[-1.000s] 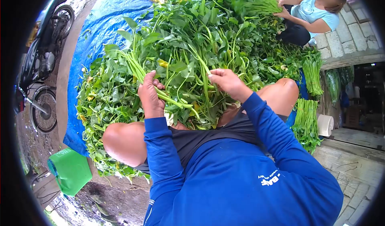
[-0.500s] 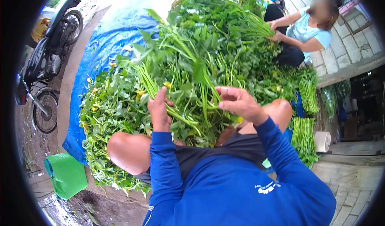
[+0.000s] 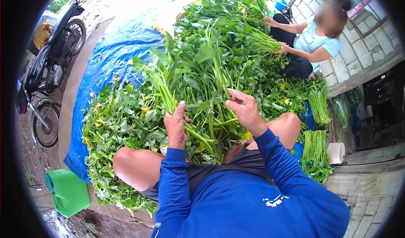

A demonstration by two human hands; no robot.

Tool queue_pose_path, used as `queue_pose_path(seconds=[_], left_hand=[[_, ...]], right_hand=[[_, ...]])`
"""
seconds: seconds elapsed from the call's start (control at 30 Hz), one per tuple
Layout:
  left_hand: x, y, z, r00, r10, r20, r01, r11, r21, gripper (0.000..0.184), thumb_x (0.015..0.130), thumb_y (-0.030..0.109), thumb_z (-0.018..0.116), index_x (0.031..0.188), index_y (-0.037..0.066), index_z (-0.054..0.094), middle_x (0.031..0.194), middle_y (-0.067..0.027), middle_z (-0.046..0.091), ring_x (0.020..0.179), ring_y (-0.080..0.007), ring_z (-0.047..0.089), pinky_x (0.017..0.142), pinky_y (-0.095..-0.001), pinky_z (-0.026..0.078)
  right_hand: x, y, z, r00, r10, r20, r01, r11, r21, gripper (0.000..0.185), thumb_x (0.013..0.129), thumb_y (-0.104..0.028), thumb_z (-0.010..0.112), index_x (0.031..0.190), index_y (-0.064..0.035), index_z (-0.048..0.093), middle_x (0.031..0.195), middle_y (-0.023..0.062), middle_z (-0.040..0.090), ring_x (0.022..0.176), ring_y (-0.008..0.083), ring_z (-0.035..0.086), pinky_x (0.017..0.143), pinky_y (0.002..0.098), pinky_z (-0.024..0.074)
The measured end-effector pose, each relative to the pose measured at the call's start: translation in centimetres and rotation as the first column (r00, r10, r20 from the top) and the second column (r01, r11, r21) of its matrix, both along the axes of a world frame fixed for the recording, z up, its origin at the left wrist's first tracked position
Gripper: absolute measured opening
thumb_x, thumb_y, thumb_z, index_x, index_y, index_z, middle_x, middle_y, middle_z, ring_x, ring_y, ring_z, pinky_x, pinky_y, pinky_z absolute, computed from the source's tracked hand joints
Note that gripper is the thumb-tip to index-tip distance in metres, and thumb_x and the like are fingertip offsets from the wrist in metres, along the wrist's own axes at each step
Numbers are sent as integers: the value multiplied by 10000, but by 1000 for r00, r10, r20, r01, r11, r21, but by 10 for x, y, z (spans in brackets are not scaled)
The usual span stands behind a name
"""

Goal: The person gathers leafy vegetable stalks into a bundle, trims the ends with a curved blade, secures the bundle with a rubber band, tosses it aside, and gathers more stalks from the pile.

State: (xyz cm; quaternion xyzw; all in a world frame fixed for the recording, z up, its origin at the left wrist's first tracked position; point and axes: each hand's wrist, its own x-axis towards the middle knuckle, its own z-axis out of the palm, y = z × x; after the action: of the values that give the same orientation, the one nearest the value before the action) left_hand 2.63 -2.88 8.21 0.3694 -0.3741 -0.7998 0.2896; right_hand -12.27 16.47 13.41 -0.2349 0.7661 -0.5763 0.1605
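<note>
My left hand (image 3: 175,129) is closed around a bunch of leafy green stems (image 3: 163,89), which look like water spinach. The leaves point up and away from me, and the cut ends stick out below the hand to the right. Just right of it, my right hand (image 3: 247,112) pinches a leafy stem (image 3: 219,74) between thumb and fingers. Both hands are over a broad heap of loose greens (image 3: 122,115) that spreads around my bent knees.
A blue tarp (image 3: 116,54) lies beneath the heap. On the left are a motorcycle (image 3: 52,73) and a green container (image 3: 69,191). At the right, a seated person (image 3: 314,39) holds another bunch. Bundled stems (image 3: 315,151) lie near a block wall (image 3: 354,60).
My right hand has closed from spread fingers to a pinch on a stem. My left hand still grips its bunch. The other person's one hand has moved off their bunch.
</note>
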Motion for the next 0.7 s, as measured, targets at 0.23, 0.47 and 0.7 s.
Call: queue_pose_path(seconds=[0.23,0.47,0.7], left_hand=[[-3,4,-5,998,-13,-65,12,1000,-7,339,971,289,841,1010,71,584,694,8,563,529,-95,550,493,-264,506],[-17,22,-47,981,-182,-73,189,975,113,412,966,416,838,999,86,594,723,-2,583,575,-111,559,513,-287,473],[-17,41,-94,988,-149,-50,157,933,325,661,845,679,849,1003,81,615,821,-30,608,706,-162,615,641,-334,527]], right_hand=[[15,-6,9,962,-33,-271,88,977,193,467,906,-75,756,1368,-16,721,1010,107,699,905,195,665,846,320,534],[36,-28,-5,940,333,-72,-236,790,566,532,908,-177,729,1406,9,689,997,113,727,873,180,650,797,327,530],[47,-38,-58,868,487,98,-438,658,613,530,886,-221,671,1373,-14,696,1169,273,756,1024,403,750,935,431,577]])
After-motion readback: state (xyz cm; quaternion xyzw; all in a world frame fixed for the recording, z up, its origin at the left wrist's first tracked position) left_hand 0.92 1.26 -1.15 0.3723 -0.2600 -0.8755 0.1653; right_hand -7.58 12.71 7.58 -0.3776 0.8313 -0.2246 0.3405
